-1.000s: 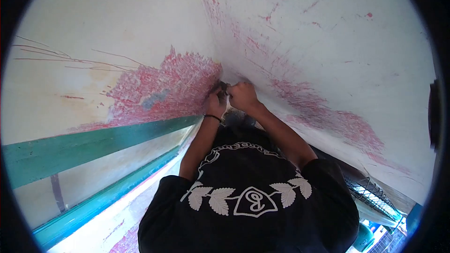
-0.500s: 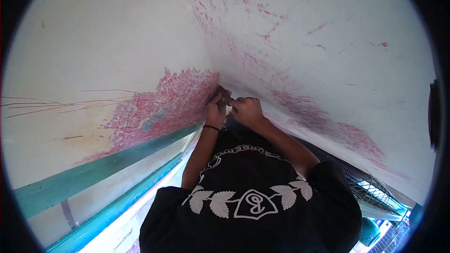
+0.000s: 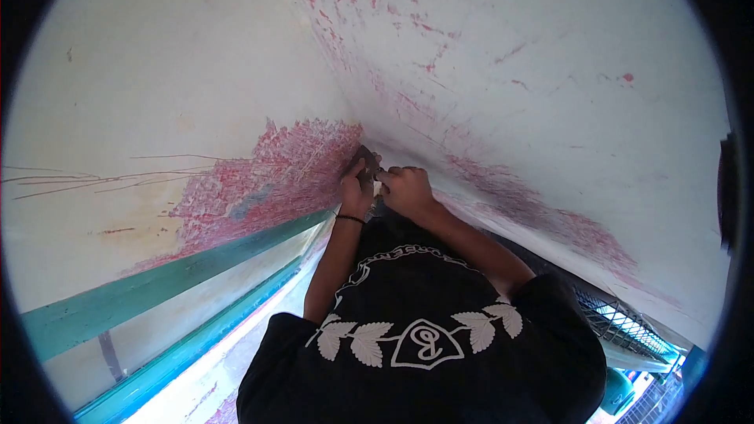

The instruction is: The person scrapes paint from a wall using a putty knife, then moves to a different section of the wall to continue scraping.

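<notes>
My left hand (image 3: 356, 192), with a dark band at its wrist, presses its fingers and thumb against a dark, flat blade that looks like a paint scraper (image 3: 367, 159). My right hand (image 3: 408, 191) is closed round the tool's near end, just right of the left hand. The blade lies at the corner where two walls meet; its edge is partly hidden. Beside it on the left wall (image 3: 157, 71) is a rough patch of bared pink-red paint (image 3: 302, 161). Pinkish scraped streaks (image 3: 503, 184) also mark the right wall (image 3: 581, 126).
A green ledge (image 3: 157, 286) runs along the left wall below the patch, with a blue-green rail (image 3: 196, 345) lower down. To the lower right are a metal mesh rack (image 3: 620, 322) and a green rounded object (image 3: 618, 391). Long scratches (image 3: 102, 178) cross the left wall.
The view has shifted slightly, so the walls and hands sit a little further left. Both hands keep their hold on the scraper at the corner.
</notes>
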